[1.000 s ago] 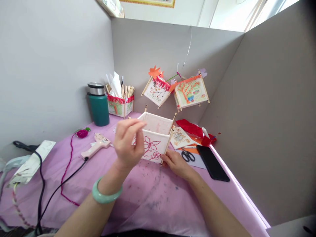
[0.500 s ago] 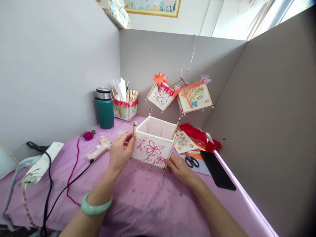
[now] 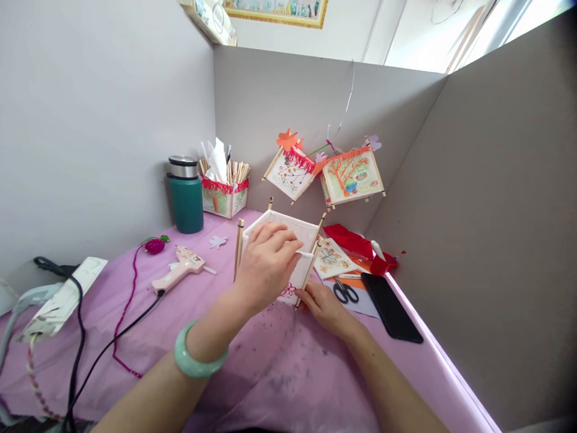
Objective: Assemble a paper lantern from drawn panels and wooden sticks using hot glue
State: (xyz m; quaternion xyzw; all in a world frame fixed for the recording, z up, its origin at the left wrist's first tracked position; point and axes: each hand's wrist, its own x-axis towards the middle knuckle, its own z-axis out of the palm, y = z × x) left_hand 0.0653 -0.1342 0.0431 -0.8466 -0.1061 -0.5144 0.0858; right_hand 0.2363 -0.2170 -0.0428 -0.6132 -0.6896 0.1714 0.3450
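Note:
A white open-topped box (image 3: 300, 273) with wooden sticks at its corners stands tilted in my hands, a red-pink flower drawing on its front panel. My right hand (image 3: 322, 307) grips the lower end of its front right corner stick, thumb in front. Across the front panel reaches my left hand (image 3: 268, 261), wearing a pale green bangle (image 3: 201, 355). Its curled fingers are at the panel's top edge near the right corner and seem to pinch it; the thumb is hidden. Most of the flower drawing is behind this hand.
At left lie a pink glue gun (image 3: 180, 269), a power strip (image 3: 65, 297) and purple yarn (image 3: 155, 245). Behind stand a green bottle (image 3: 187, 201) and a stick-filled box (image 3: 216, 198). Scissors (image 3: 346, 291) and a black phone (image 3: 391, 310) lie right. Decorated lanterns (image 3: 354, 174) hang behind.
My left hand has left the front left corner stick and moved right and up across the front panel to its top edge. My right hand keeps its hold on the corner stick.

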